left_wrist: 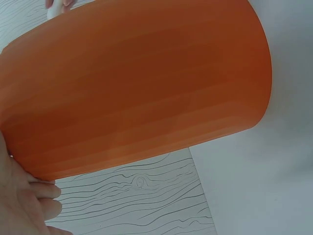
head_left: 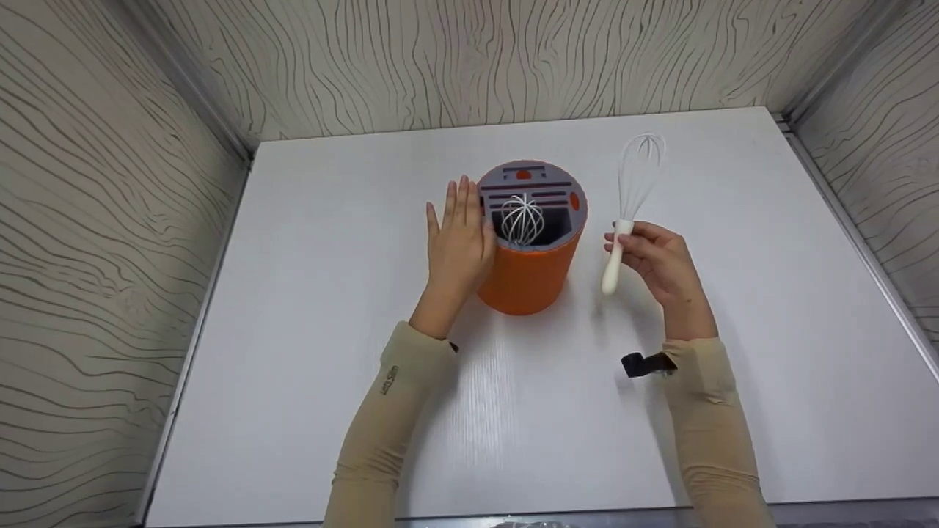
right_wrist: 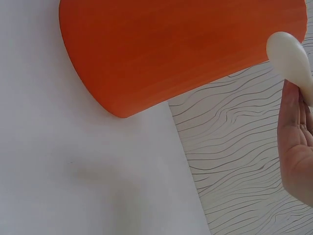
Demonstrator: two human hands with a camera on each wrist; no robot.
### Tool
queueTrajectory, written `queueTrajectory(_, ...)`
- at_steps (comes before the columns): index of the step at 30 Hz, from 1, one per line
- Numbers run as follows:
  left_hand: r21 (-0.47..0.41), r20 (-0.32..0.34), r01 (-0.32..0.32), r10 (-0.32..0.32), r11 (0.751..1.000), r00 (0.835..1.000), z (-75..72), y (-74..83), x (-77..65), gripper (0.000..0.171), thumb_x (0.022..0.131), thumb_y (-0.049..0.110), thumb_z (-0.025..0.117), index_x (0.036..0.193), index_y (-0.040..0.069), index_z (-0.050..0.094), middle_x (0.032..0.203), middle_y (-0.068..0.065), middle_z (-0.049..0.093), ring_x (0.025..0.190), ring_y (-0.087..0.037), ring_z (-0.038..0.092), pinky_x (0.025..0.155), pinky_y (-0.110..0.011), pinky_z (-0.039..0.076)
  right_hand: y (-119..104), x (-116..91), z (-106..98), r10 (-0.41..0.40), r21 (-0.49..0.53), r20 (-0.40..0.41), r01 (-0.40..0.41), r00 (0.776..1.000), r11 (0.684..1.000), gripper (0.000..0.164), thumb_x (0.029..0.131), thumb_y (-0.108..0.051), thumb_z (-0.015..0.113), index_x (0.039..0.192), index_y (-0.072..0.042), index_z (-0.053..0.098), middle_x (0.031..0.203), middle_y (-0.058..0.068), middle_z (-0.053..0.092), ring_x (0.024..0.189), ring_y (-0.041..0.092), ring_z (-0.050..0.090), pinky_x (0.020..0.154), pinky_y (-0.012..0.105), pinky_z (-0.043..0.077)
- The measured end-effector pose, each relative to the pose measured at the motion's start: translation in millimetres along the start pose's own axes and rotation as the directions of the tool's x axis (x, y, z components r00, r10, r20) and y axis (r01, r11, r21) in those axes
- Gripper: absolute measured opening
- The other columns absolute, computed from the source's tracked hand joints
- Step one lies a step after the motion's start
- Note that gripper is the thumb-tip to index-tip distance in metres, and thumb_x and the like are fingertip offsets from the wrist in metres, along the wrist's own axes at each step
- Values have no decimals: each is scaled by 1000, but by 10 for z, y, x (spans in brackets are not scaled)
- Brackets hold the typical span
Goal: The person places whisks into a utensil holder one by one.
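Observation:
An orange utensil holder (head_left: 530, 282) with a grey slotted top stands upright near the middle of the table. Out of its large front opening pokes the wire head of one whisk (head_left: 521, 220); its lower part is hidden inside. My left hand (head_left: 461, 246) lies against the holder's left side, fingers straight, and the left wrist view shows the palm side (left_wrist: 22, 200) touching near the rim. To the right of the holder, my right hand (head_left: 664, 264) pinches a second whisk (head_left: 615, 268) by its white handle, wires pointing up. That handle's rounded end (right_wrist: 288, 56) shows in the right wrist view.
Under everything is a white table (head_left: 330, 242). Wood-grain patterned panels (head_left: 469, 66) enclose it at the back and both sides. A small black camera mount (head_left: 645, 364) sticks out from the right wrist.

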State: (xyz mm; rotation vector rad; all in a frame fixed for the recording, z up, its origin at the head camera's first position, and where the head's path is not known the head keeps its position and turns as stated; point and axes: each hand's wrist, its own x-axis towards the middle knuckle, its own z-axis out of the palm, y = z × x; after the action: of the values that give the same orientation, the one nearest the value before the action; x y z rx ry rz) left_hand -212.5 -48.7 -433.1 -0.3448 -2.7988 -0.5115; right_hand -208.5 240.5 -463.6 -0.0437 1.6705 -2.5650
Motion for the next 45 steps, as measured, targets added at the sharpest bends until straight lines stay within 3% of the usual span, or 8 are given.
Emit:
queueTrajectory(10, 8, 1, 2, -2, 1000, 1000, 5, 3, -2, 56, 99, 27, 31, 148, -1, 25, 154, -14, 22, 143, -26, 14, 111, -55, 9, -108, -47, 75, -69, 2, 20, 69, 997, 998, 24, 87, 12, 55, 110, 19, 57, 89, 15, 69, 80, 23, 69, 76, 32, 54)
queueTrajectory(19, -2, 2, 5, -5, 1000, 1000, 0, -2, 4, 56, 98, 26, 30, 148, -1, 25, 154, -14, 22, 143, -26, 14, 111, -56, 9, -195, -30, 143, -85, -2, 8, 85, 996, 996, 23, 87, 15, 52, 98, 3, 69, 86, 14, 70, 77, 23, 69, 76, 32, 54)
queueTrajectory(45, 19, -9, -2, 3, 1000, 1000, 8, -2, 0, 56, 99, 27, 30, 148, -1, 26, 154, -13, 23, 143, -26, 14, 111, -55, 9, -331, 11, 270, -142, -25, 47, 143, 989, 989, 21, 86, 14, 54, 104, 11, 64, 89, 15, 69, 78, 24, 69, 77, 32, 54)
